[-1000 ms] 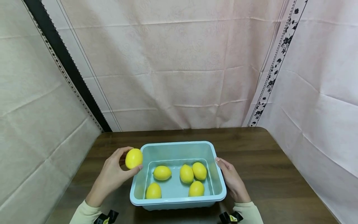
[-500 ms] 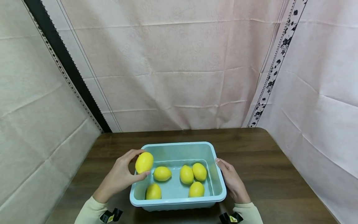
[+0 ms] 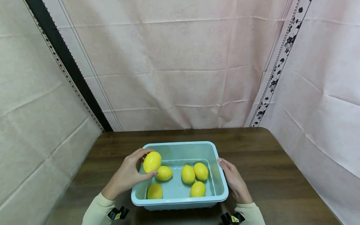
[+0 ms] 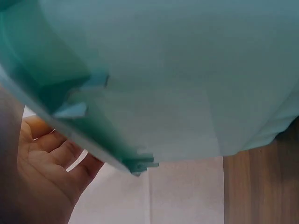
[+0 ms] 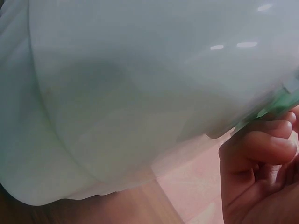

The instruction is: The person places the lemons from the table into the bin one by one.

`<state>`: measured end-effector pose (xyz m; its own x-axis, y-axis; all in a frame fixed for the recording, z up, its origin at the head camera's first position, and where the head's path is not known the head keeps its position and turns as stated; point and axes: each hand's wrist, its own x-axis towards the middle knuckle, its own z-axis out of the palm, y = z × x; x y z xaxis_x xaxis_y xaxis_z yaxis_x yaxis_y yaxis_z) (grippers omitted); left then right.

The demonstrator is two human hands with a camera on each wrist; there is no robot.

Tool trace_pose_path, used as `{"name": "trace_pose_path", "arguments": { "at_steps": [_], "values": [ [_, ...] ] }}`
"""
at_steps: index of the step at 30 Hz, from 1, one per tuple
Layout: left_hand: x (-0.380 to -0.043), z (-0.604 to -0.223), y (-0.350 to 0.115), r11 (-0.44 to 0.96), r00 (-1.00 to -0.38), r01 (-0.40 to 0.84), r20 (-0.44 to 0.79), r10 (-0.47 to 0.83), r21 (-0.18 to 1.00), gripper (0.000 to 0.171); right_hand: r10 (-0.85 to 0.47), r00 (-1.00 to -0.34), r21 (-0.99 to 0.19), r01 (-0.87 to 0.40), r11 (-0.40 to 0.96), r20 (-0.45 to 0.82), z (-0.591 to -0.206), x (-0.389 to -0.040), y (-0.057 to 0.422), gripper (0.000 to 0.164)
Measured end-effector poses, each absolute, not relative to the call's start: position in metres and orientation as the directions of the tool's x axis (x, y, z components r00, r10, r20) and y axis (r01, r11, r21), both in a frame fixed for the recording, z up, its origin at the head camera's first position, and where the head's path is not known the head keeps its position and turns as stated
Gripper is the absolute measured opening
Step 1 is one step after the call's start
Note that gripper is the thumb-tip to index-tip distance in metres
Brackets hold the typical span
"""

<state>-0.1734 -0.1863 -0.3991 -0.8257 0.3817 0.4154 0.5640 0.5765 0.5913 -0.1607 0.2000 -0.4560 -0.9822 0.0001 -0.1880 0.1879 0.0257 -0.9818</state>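
Note:
My left hand (image 3: 126, 175) pinches a yellow lemon (image 3: 152, 162) between thumb and fingers, above the left part of a light blue plastic basin (image 3: 180, 202). Several more lemons lie apart on the basin's floor, among them one lemon (image 3: 164, 173) partly covered by the held one and another lemon (image 3: 154, 191) at the front left corner. At the right rim, my right hand (image 3: 234, 181) grips the basin, thumb on top. In the left wrist view the basin's outside (image 4: 163, 93) fills most of the picture. The right wrist view shows curled fingers (image 5: 273, 144) under the rim.
The basin is on a dark brown wooden table (image 3: 281, 187). Pale patterned cloth (image 3: 180, 62) hangs behind the table and on both sides. A black wrist strap (image 3: 118, 213) is on the left sleeve, and another strap (image 3: 232, 218) on the right.
The left hand has carried the lemon rightward, from beside the basin's left rim to over its inside. The right hand stays on the rim, and the other lemons have not moved.

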Motion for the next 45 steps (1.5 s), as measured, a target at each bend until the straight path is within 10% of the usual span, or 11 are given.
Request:
{"name": "trace_pose_path", "arguments": {
  "at_steps": [45],
  "values": [
    [-0.175, -0.404, -0.158, 0.559, -0.815, 0.572, 0.344, 0.466, 0.6, 0.07, -0.015, -0.982, -0.982, 0.19, 0.014, -0.19, -0.455, -0.161, 0.201, 0.051]
  ]
}}
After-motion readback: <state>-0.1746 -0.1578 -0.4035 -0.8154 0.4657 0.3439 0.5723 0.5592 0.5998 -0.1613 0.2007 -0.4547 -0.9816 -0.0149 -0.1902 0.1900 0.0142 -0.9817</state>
